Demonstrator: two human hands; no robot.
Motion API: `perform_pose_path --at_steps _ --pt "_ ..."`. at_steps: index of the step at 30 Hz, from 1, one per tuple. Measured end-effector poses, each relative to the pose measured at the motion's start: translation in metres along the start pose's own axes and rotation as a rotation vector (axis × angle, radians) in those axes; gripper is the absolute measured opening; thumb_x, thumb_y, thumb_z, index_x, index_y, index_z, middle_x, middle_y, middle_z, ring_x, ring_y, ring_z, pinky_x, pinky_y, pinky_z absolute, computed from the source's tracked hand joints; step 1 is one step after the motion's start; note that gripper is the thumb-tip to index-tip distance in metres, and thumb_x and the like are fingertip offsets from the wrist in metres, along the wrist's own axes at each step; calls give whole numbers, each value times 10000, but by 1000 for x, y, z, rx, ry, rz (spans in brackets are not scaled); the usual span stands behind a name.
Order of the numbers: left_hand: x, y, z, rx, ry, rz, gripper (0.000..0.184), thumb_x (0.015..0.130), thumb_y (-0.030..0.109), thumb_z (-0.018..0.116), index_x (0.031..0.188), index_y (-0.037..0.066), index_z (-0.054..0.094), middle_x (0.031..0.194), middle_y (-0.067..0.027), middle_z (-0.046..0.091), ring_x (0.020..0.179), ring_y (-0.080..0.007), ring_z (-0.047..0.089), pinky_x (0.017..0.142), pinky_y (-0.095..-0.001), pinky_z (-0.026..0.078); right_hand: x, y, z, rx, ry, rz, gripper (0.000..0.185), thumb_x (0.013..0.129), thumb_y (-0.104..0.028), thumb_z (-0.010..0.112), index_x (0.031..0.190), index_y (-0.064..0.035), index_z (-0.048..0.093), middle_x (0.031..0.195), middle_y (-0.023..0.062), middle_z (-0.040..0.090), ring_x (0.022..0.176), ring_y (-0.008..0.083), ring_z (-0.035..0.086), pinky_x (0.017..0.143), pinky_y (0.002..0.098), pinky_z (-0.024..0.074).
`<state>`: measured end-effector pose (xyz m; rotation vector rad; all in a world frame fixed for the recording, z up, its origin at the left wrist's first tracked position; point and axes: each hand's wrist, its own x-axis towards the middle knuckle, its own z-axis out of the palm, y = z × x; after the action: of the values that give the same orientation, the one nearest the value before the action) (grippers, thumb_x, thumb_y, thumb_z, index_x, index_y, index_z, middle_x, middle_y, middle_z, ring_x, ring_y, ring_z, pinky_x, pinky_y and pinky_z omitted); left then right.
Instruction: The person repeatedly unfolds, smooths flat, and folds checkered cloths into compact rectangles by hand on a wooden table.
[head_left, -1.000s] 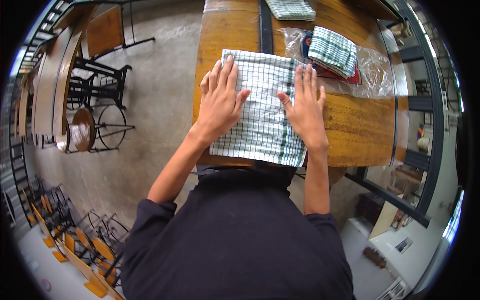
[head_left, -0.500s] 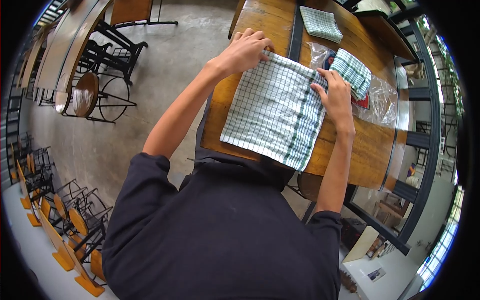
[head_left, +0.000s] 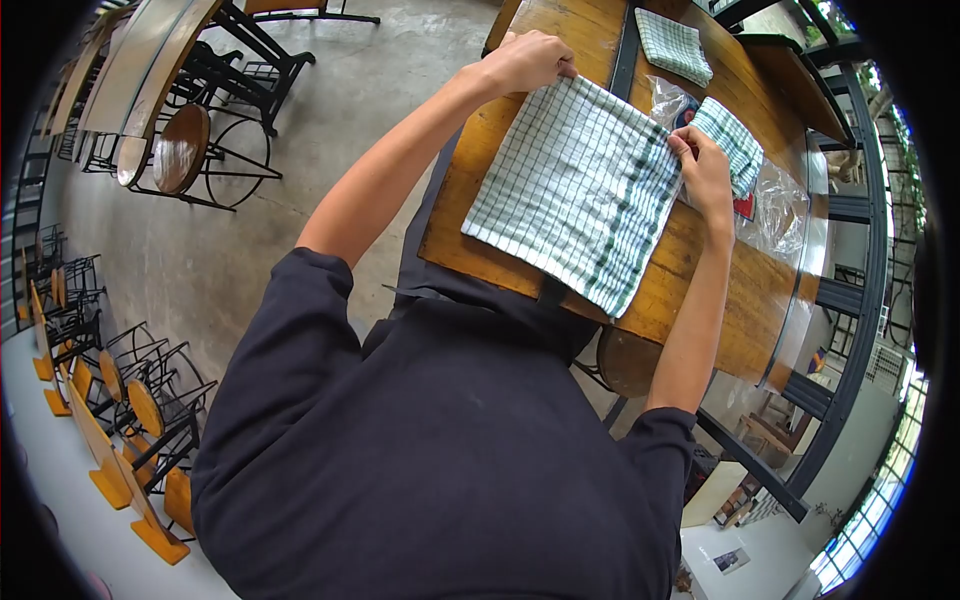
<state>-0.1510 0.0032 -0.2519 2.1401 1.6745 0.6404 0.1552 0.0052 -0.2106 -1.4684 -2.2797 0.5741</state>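
Observation:
A white and green checked cloth (head_left: pixel 580 190) lies spread on the wooden table (head_left: pixel 740 310), near its front edge. My left hand (head_left: pixel 532 62) is closed on the cloth's far left corner. At the far right corner, my right hand (head_left: pixel 702 165) pinches the same cloth between thumb and fingers. Just beyond my right hand, a folded green checked cloth (head_left: pixel 728 140) rests on clear plastic wrap (head_left: pixel 780 215) with something red under it. Another folded checked cloth (head_left: pixel 672 45) lies at the table's far end.
A wooden stool (head_left: pixel 182 148) stands by another table (head_left: pixel 150 60) at the upper left. Several chairs (head_left: pixel 145 407) line the lower left. A round seat (head_left: pixel 628 360) is under the table's front edge, and a black metal frame (head_left: pixel 845 390) runs along the right.
Both hands went from lying flat with fingers spread on the cloth to gripping its far corners. The view has turned, so the table now appears tilted and further right.

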Motion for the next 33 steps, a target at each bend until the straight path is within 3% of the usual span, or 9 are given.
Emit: perform_pose_path --at_steps 5,10,16,20,22,24,27,28,33 --pt "3 8 2 134 1 21 266 917 66 538 1045 166 749 1044 -24 740 1036 -231 666 887 -427 486 -1 -3 3 -141 58 -30 232 973 -227 585 1002 -20 688 851 200 688 781 338 681 705 392 505" --pt "12 -13 -9 93 -36 125 210 933 221 627 1086 107 714 1007 -64 731 988 -243 681 818 -363 536 2 15 2 108 -14 -38 206 921 -204 686 994 -13 711 915 74 742 765 129 684 682 270 522" --pt "23 -3 -75 -214 217 416 176 904 170 668 956 8 710 928 -185 682 812 -307 656 741 -399 510 13 -7 -52 300 126 -170 194 943 -225 659 1025 -63 730 888 34 708 791 107 630 730 250 510" --pt "-18 74 -160 -343 201 312 193 920 143 653 938 -45 693 794 -83 680 737 -146 617 682 -306 497 -4 -48 -120 392 164 -281 201 962 -226 643 1066 -69 714 932 31 713 846 94 647 778 227 521" --pt "-40 96 -169 -1064 169 552 222 927 167 658 919 -51 702 725 -22 643 685 -89 572 643 -258 474 -26 -66 -143 332 243 -317 269 970 -286 627 1118 -74 697 981 32 704 920 96 638 828 211 495" --pt "-70 122 -191 -459 328 350 236 934 192 660 892 -34 714 720 -10 647 656 -79 568 632 -239 474 -42 -68 -161 269 321 -357 278 967 -278 633 1143 -74 698 1008 39 711 948 104 646 868 211 489" --pt "-81 125 -204 -416 321 318 256 943 213 657 876 -26 716 755 -15 671 678 -61 584 648 -227 491 -61 -89 -171 265 323 -427 300 955 -294 648 1158 -80 705 1012 34 715 952 112 654 908 226 477" --pt "-75 120 -212 -1207 -107 150 239 958 210 636 937 -19 704 763 -21 674 685 -57 593 644 -225 499 -61 -86 -172 234 358 -382 307 951 -301 653 1156 -79 705 1008 34 716 949 110 654 898 227 481" --pt "-49 115 -182 -439 181 220 203 959 210 647 970 7 635 808 -23 640 689 -80 593 621 -248 492 -23 -68 -155 137 217 -230 278 923 -279 690 1119 -83 714 1003 41 720 929 99 657 837 234 514"
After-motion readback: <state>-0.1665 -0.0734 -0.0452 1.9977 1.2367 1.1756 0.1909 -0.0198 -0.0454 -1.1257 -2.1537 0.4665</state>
